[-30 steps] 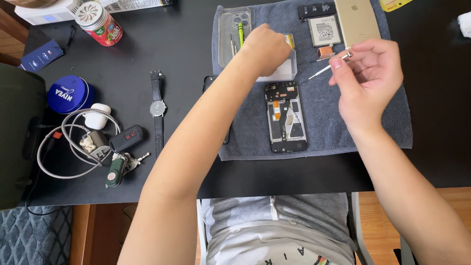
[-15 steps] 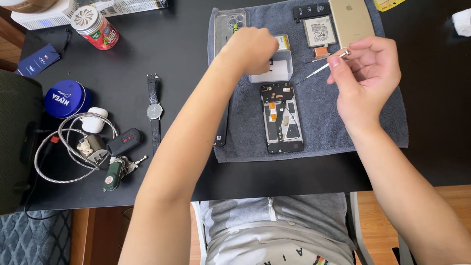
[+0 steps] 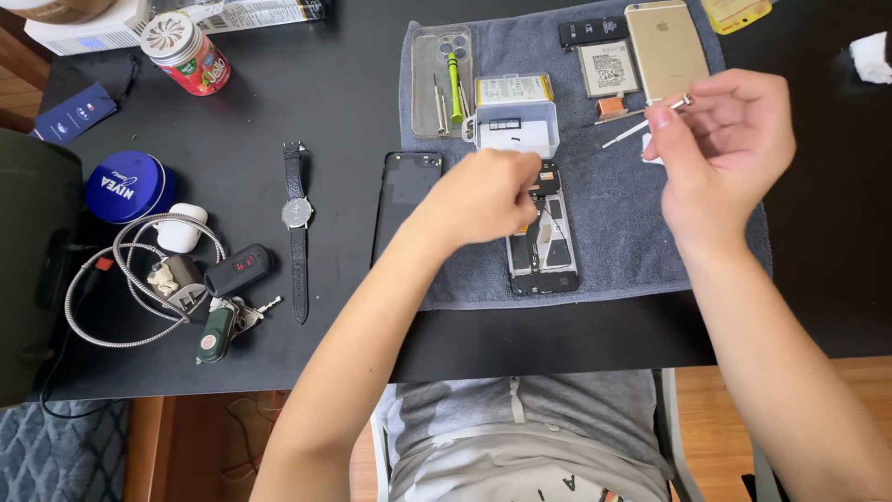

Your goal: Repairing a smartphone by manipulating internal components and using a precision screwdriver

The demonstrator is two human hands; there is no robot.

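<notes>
Mid-teardown here: the opened phone [image 3: 544,237] lies back-up on the grey towel [image 3: 623,232], guts exposed. The left hand [image 3: 483,197] rests curled over its top end, fingers bunched together, maybe on a small part, though I can't tell whether it actually holds anything. The right hand [image 3: 725,149] hovers above the towel, pinching thin metal tweezers [image 3: 646,121] between thumb and forefinger. The little clear parts box [image 3: 514,125] sits just above the phone (handy for screws). Looks like the picking-out-components stage; the next move probably calls for bringing the tweezer tips down steadily to whatever the left fingers are on.
</notes>
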